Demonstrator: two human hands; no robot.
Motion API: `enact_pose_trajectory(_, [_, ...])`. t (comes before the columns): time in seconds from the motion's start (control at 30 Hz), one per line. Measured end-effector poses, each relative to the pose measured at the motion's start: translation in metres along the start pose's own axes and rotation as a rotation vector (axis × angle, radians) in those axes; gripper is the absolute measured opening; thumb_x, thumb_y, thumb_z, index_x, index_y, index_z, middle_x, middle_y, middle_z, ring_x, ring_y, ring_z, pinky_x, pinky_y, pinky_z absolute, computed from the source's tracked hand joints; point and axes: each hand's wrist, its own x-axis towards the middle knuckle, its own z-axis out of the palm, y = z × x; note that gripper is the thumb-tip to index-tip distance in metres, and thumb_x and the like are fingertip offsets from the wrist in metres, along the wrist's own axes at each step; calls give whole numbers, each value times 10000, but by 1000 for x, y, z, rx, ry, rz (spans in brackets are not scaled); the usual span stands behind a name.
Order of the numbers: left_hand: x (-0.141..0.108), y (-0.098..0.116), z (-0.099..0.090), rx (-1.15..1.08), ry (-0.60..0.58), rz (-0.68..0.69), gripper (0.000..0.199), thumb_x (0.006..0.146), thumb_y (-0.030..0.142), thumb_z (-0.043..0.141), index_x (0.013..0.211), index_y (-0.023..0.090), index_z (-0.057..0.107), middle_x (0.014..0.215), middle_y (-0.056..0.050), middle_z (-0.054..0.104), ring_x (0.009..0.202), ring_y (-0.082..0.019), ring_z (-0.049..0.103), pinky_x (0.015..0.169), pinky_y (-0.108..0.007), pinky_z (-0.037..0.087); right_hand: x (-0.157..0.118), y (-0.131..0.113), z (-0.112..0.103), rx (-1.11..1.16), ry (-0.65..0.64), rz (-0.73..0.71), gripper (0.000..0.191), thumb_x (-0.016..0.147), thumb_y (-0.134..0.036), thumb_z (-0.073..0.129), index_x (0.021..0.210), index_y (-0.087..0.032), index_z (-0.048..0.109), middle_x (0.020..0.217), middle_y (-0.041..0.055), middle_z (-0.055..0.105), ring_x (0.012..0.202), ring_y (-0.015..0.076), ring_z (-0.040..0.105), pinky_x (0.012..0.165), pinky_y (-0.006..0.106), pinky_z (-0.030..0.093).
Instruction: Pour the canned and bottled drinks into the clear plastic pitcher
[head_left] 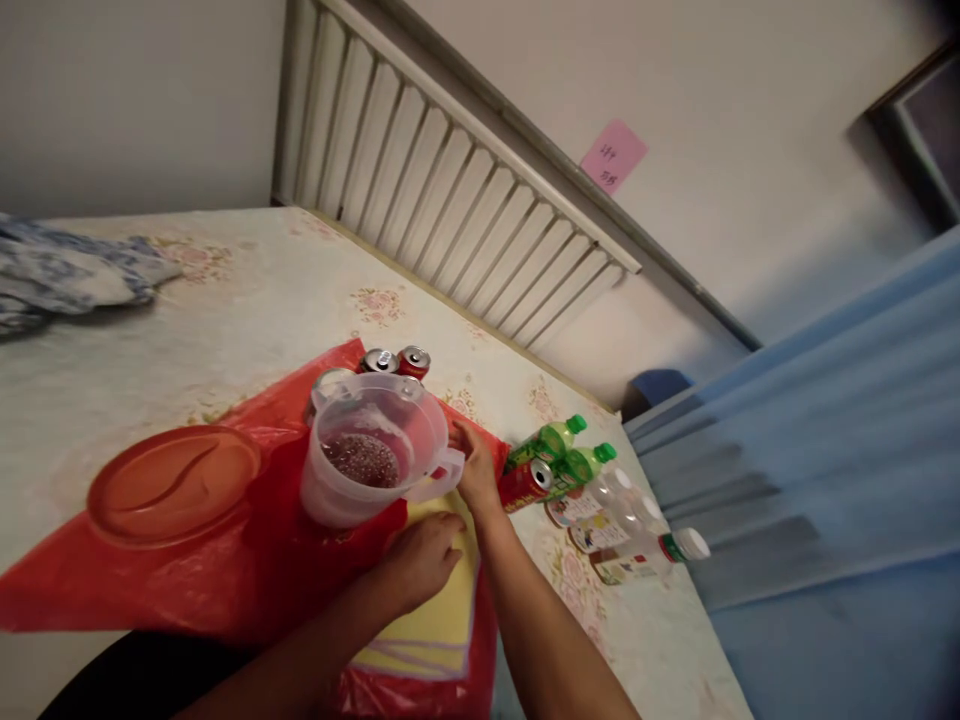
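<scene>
A translucent plastic pitcher (352,505) with dark, foamy liquid inside stands upright on a red plastic sheet (172,590). Its handle faces right. My right hand (474,470) is just right of and behind that handle, fingers stretched toward the pitcher's side; whether they touch it I cannot tell. In front of the pitcher, my left hand (426,558) is low over a folded yellow cloth (431,630) with a purple edge, its fingers loosely bent and thumb apart. Nothing shows in either hand. A round orange-red lid (176,485) lies flat left of the pitcher.
Several drink cans, one a red can (415,362), stand behind the pitcher. Another red can (527,485) is right of my right hand, beside green bottles (574,470) and clear bottles (611,530). Bunched patterned fabric (67,270) lies at the far left of the flowered tablecloth (262,270).
</scene>
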Motion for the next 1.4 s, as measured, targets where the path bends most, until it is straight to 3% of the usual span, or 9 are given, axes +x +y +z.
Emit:
enact_pose_trajectory(0.1, [0,2,-3,1,-10,13,335,847,156,521,1151,188,657,1202,-113,717,1137,-255,654,1001,-366,480,-43,20,-32,64,109,67,459,711,-289,703,1156,-186,663,1058,85,760,952,233,725,869,379,588])
enact_pose_trajectory(0.2, [-2,2,-5,9,-3,20,344,854,158,524,1173,191,649,1195,-101,718,1132,-244,654,986,-349,476,-78,40,-63,20,347,104,381,739,-343,674,1080,-174,652,966,79,748,871,215,716,843,360,584])
enact_pose_trajectory(0.3, [-2,0,-3,16,-2,31,362,849,136,522,1188,169,643,1158,-104,726,1110,-233,658,970,-330,478,-92,59,-89,-101,641,163,377,713,-400,673,1014,-178,630,902,74,726,811,216,697,793,351,580])
enact_pose_trajectory(0.37, [0,-3,-1,17,2,41,371,846,121,516,1191,163,644,1150,-108,728,1102,-229,661,973,-326,476,-90,69,-101,-178,739,192,446,677,-439,700,1029,-174,629,925,94,725,832,234,695,776,353,577])
enact_pose_trajectory(0.6, [5,-6,2,12,5,38,373,840,118,523,1188,167,650,1227,-120,708,1160,-239,643,1028,-349,458,-60,82,-107,-169,694,228,620,562,-363,761,1130,-145,639,1094,138,737,985,286,700,851,384,562])
enact_pose_trajectory(0.8, [5,-8,3,11,-3,59,374,841,127,520,1190,168,646,1190,-107,721,1110,-231,656,990,-333,472,-52,79,-100,-194,632,240,441,546,-341,776,933,-168,654,873,89,759,822,263,697,727,338,554])
enact_pose_trajectory(0.97, [5,-12,7,14,8,59,390,838,125,511,1203,170,639,1200,-108,715,1119,-232,655,988,-333,473,-52,77,-100,-124,592,276,463,515,-362,798,908,-179,637,841,59,752,758,232,681,694,315,541])
enact_pose_trajectory(1.23, [6,-12,8,5,4,60,384,841,135,518,1200,183,646,1217,-105,715,1149,-237,648,1022,-346,465,-59,66,-103,-202,596,214,628,511,-380,795,1069,-133,648,1033,125,729,928,279,681,788,358,550])
enact_pose_trajectory(1.4, [4,-8,4,6,8,54,382,843,148,517,1199,183,650,1226,-109,714,1146,-243,650,1020,-354,468,-54,39,-104,-271,509,42,730,572,-370,789,1241,-131,618,1164,134,695,1053,292,657,906,400,536])
